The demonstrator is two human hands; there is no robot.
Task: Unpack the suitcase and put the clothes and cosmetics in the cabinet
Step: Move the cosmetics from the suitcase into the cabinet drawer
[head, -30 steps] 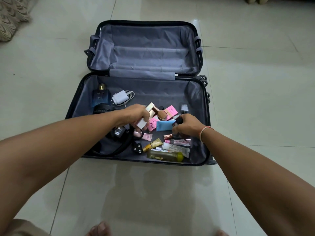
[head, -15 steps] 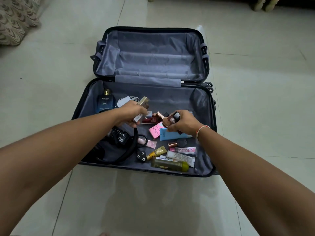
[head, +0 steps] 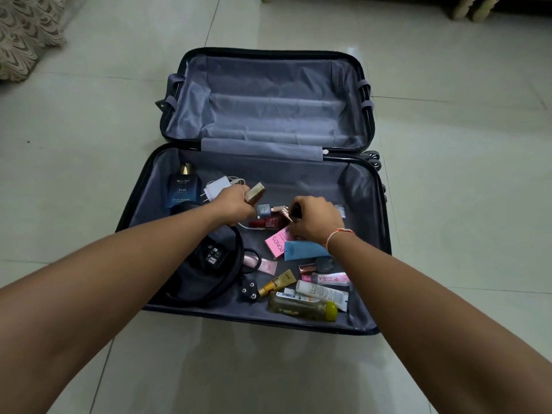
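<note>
Pale glossy floor tiles point(head: 448, 204) spread all around me, crossed by thin grout lines and catching soft reflections. At the far left corner lies a patterned cream fabric point(head: 24, 34), and at the top right edge stand some light furniture legs point(head: 472, 7). On the tiles sits the suitcase point(head: 370, 294), opened flat, its grey lining creased; the far half holds nothing I can see, and the near half holds the cosmetics.

My left hand point(head: 231, 204) hovers over the near half with its fingers closed around a small gold-topped box point(head: 255, 192). My right hand point(head: 316, 219), with a thread bracelet point(head: 339, 234) at the wrist, is curled over a rose-gold capped item point(head: 285, 213); how much it holds underneath I cannot tell.

Between my hands lie a red nail polish bottle point(head: 268, 224) and a small blue bottle point(head: 263, 210). A pink Pond's box point(head: 276, 245) and a blue packet point(head: 304, 251) lie just below my right hand. A dark blue perfume box point(head: 182, 189) and a white charger point(head: 218, 188) sit at the far left. Near the front edge lie a yellow-capped bottle point(head: 301, 307), a white tube point(head: 322, 292) and a black plug point(head: 248, 289), beside a coiled black cable point(head: 227, 282).
</note>
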